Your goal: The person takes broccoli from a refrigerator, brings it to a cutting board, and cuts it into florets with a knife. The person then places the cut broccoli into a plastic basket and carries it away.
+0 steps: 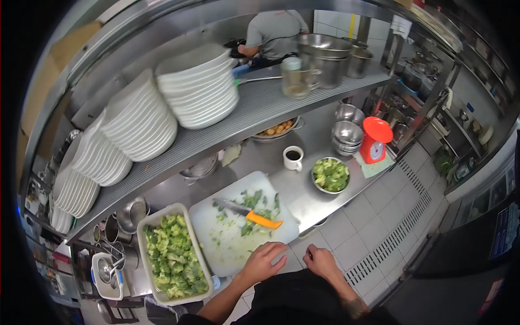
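Observation:
My left hand (264,262) is held at the near edge of a white cutting board (216,254), its fingers apart and holding nothing. To its right my right hand (320,259) hangs in front of the counter with its fingers curled; whether anything is inside cannot be seen. An orange-handled knife (262,219) lies on the board among broccoli leaves and scraps (252,200). Left of the board stands a rectangular tub (198,250) filled with broccoli florets (172,254). A round bowl (314,183) of broccoli (331,174) sits on the counter at the right.
A cup of dark liquid (293,158), stacked metal bowls (346,133) and a red scale (376,141) stand behind. Above, a shelf (254,111) bears stacked white plates (197,89), a glass jug (297,81) and metal pots (331,67). Beyond it stands another person (275,33).

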Available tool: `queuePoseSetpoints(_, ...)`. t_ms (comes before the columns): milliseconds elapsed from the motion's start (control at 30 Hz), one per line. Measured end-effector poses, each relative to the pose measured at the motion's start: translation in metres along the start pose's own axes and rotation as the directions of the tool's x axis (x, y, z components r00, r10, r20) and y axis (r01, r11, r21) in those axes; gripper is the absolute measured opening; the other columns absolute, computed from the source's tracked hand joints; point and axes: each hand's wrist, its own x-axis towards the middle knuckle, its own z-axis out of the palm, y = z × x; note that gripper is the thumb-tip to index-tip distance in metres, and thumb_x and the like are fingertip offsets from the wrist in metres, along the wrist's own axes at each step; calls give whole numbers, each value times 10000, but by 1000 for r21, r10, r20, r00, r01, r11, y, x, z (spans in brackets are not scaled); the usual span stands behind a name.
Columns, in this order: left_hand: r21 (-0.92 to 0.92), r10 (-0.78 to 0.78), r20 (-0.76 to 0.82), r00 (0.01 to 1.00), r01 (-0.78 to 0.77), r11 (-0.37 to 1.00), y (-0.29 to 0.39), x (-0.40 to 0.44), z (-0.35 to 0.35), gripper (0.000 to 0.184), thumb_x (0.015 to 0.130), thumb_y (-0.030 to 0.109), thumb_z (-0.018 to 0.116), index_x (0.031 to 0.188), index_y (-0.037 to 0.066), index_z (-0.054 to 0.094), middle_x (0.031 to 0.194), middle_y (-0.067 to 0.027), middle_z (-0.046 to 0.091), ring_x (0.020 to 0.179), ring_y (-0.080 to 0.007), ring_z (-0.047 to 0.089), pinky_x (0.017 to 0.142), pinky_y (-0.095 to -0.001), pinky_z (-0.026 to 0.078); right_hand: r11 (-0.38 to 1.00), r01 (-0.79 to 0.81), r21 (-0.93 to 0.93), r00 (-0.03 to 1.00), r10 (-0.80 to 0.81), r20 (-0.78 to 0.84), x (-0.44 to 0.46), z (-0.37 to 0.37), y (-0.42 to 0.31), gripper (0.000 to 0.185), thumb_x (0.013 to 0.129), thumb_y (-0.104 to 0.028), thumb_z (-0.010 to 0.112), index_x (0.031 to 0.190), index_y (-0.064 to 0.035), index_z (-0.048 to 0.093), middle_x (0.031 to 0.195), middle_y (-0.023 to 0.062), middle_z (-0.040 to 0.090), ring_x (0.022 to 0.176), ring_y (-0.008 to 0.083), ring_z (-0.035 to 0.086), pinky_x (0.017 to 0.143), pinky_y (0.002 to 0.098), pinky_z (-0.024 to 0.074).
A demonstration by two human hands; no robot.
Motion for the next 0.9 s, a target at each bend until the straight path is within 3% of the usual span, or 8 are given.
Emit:
queuePoseSetpoints(67,59,92,73,993,-96,994,-19,14,-1,246,859,162,721,1086,76,684,1085,-114,687,1008,-308,661,878,-388,537,996,-75,52,993,80,-88,11,4,4,215,851,-257,633,885,-45,625,733,203,689,713,423,678,690,520,545)
queuePoseSetpoints(100,6,61,115,991,-63,998,48,34,70,246,859,162,721,1086,76,684,1085,-114,687,1008,-308,661,878,-388,537,988,-144,50,988,147,-51,-47,-61,64,215,851,-257,633,885,-45,625,733,203,689,713,423,678,690,520,545)
queuePoseSetpoints(233,-57,182,201,962,-174,983,74,115,155,236,850,149,734,1066,66,687,1073,-113,691,976,-312,668,870,-388,535,930,-348,116,923,361,-130,-48,-119,147,242,837,-277,626,855,-37,651,747,205,691,752,424,675,735,514,540)
queuePoseSetpoints(367,-180,197,373,907,-137,974,115,170,251,258,844,151,747,1084,73,693,1080,-123,691,972,-300,682,860,-376,546,888,-449,98,863,460,-209,-80,-173,234,251,847,-294,599,858,-50,654,753,222,694,735,448,680,712,544,552)
queuePoseSetpoints(633,-334,477,667,572,-343,878,179,284,417,246,893,215,684,1099,83,669,1054,-104,678,963,-318,665,852,-411,541,808,-525,266,711,588,-385,-115,-302,370,275,851,-305,597,841,-32,629,722,235,673,720,452,669,678,547,539)
queuePoseSetpoints(700,-347,506,732,456,-389,853,189,315,468,242,910,244,659,1099,93,664,1042,-85,666,954,-308,659,835,-419,539,757,-520,396,598,654,-464,-117,-318,455,303,857,-310,596,821,-11,632,760,241,674,743,448,670,682,546,532)
queuePoseSetpoints(833,-425,582,709,399,-417,803,206,393,576,240,899,244,665,1083,90,668,1027,-91,665,961,-310,657,843,-427,536,577,-677,457,282,777,-563,-163,-312,662,269,860,-251,572,818,6,639,736,248,656,697,413,664,665,491,522)
queuePoseSetpoints(900,-434,570,720,396,-384,815,217,438,628,237,898,242,665,1076,85,668,1022,-97,669,962,-316,657,848,-433,536,279,-772,571,9,903,-429,-217,-231,776,243,815,-245,606,740,-14,619,680,212,633,640,373,635,621,501,498)
